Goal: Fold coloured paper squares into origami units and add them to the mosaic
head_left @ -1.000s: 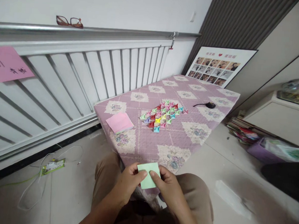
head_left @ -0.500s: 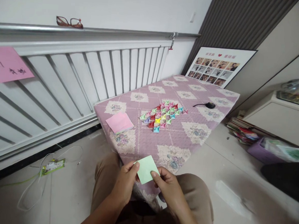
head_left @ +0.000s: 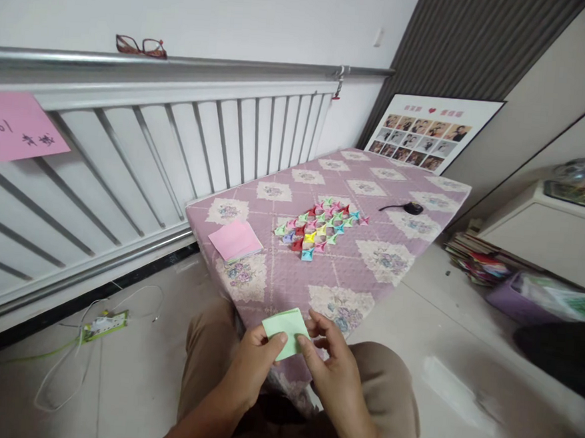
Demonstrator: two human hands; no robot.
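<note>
A light green square of paper, with a second edge showing along its top, is held over the near end of the table. My left hand pinches its lower left part, thumb on top and fingers behind. At the right edge of the sheet is my right hand; its thumb touches the paper, while the index finger is raised and apart from the thumb. Beyond the hands, several small folded paper pieces in many colours lie in slanting rows. To their left sits a stack of pink paper.
A purple flowered cloth covers the table, with a black coiled item towards its right. A white radiator borders the left side. Glasses rest on the pipe above. A photo board leans at the far end.
The green paper has turned slightly and a second edge now shows at its top. My left thumb has slid inward to its middle; my right fingers have spread away from the sheet.
</note>
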